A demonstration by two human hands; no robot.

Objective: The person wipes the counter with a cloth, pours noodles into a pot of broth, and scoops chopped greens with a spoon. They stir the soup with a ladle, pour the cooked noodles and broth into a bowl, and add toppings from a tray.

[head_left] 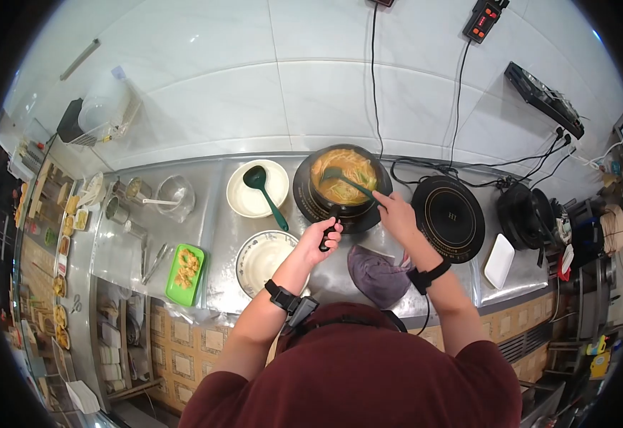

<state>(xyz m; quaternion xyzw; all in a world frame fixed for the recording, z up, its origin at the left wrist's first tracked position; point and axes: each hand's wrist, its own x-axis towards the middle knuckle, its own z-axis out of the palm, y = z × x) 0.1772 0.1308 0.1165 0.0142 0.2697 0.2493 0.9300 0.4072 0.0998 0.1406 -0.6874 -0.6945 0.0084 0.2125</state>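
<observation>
On the burner [361,224], noodle pot [351,206] sits just beyond your fingers [334,227]: left hand [321,237] wrapped round its handle [335,212], right hand [397,212] gripping a green utensil [356,186] dipped in the soup [348,162]; patterned bowl [242,258] below left forearm [274,278].

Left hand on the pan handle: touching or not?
Touching. The head view shows the left hand with its fingers wrapped around the black pan handle, no gap between.
</observation>
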